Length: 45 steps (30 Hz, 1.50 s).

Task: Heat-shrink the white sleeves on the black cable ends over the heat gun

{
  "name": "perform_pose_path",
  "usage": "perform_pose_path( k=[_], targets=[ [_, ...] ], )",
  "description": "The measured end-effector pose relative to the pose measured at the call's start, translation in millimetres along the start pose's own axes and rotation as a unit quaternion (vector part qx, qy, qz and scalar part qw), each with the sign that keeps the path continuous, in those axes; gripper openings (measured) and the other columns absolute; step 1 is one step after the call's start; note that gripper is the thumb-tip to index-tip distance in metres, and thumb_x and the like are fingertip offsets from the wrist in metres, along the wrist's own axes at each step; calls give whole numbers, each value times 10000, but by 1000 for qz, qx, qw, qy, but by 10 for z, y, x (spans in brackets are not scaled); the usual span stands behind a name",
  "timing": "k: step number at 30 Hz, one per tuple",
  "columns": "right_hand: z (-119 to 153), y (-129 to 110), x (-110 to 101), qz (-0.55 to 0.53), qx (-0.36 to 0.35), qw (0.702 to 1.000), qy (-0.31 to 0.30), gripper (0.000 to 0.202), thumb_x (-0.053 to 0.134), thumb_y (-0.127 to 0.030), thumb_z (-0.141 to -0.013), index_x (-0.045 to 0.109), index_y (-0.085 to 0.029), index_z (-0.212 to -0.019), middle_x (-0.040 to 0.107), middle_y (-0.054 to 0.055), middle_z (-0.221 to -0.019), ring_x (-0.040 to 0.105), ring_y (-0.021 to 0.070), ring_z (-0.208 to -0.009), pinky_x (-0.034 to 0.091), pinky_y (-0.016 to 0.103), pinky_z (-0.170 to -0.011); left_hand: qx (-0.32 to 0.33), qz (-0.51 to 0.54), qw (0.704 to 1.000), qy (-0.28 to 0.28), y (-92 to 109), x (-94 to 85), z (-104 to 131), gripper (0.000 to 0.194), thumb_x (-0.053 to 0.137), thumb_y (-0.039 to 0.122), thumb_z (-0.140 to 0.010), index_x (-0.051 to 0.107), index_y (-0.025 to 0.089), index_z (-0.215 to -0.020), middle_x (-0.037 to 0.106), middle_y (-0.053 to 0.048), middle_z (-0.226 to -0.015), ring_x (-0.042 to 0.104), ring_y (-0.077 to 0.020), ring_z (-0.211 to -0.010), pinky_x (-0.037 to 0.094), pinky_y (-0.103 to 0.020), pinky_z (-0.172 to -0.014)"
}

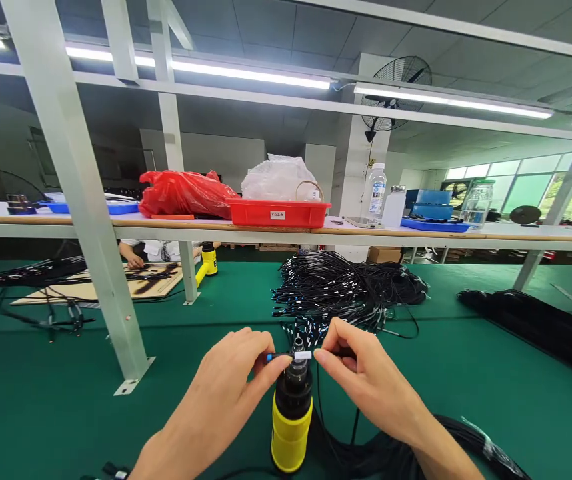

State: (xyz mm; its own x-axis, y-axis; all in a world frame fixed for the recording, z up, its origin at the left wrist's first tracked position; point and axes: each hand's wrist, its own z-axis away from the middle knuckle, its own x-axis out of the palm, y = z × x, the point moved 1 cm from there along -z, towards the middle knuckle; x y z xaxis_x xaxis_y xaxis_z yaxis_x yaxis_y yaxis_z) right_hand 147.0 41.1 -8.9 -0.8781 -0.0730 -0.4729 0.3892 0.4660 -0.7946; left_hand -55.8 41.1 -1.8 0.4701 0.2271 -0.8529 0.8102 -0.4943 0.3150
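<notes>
A thin black cable with a blue tip [269,358] and a white sleeve [303,355] is stretched level between my two hands. My left hand [239,373] pinches it near the blue end, thumb against fingers. On the other side of the sleeve, my right hand [353,363] is closed in a pinch on the cable. Directly below and behind the sleeve stands a yellow and black heat gun [292,427], upright, its metal nozzle pointing up. Whether the cable touches the nozzle I cannot tell. Black cable lengths [366,457] lie under my right forearm.
Ahead lies a large heap of black cables [336,287] on the green table [236,293]. A black bundle [541,327] is at right. White posts [91,200] hold a shelf with a red bin [279,212]. A co-worker's hand [135,260] shows far left beside another heat gun [209,259].
</notes>
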Motion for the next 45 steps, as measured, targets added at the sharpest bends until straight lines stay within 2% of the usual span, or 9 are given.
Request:
perform_pose_path(
  k=[7,12,25,39,45],
  targets=[
    [-119,125,5,25,1,1000,12,204,518,-289,-897,452,-205,-722,488,-46,-687,413,106,-615,378,212,-553,-47,77,995,-46,-21,43,-103,442,273,487,-986,486,214,-711,531,26,-695,458,-146,-647,331,-265,-598],
    [-166,209,17,33,9,999,16,204,524,-289,-891,440,-214,-720,492,-50,-679,413,110,-608,368,222,-550,-67,94,992,-44,-52,94,-174,426,301,489,-974,465,218,-690,467,42,-650,380,-145,-606,285,-268,-568],
    [-281,402,52,86,9,996,25,188,527,-292,-884,445,-222,-730,511,-47,-671,436,122,-613,370,246,-572,-79,147,985,-43,-188,286,-282,396,363,496,-954,448,217,-686,451,55,-644,387,-142,-629,293,-259,-592],
    [-312,439,72,96,1,995,16,182,526,-275,-885,439,-223,-733,518,-48,-662,452,124,-611,372,242,-570,-80,172,981,-39,-237,340,-266,361,394,483,-951,456,220,-711,457,61,-659,402,-140,-654,291,-255,-594],
    [-301,441,62,95,5,995,17,171,536,-284,-886,469,-218,-744,557,-35,-679,480,130,-621,374,239,-571,-88,171,981,-34,-246,347,-273,313,418,475,-940,490,228,-761,512,46,-727,452,-160,-726,307,-258,-613]
  ],
)
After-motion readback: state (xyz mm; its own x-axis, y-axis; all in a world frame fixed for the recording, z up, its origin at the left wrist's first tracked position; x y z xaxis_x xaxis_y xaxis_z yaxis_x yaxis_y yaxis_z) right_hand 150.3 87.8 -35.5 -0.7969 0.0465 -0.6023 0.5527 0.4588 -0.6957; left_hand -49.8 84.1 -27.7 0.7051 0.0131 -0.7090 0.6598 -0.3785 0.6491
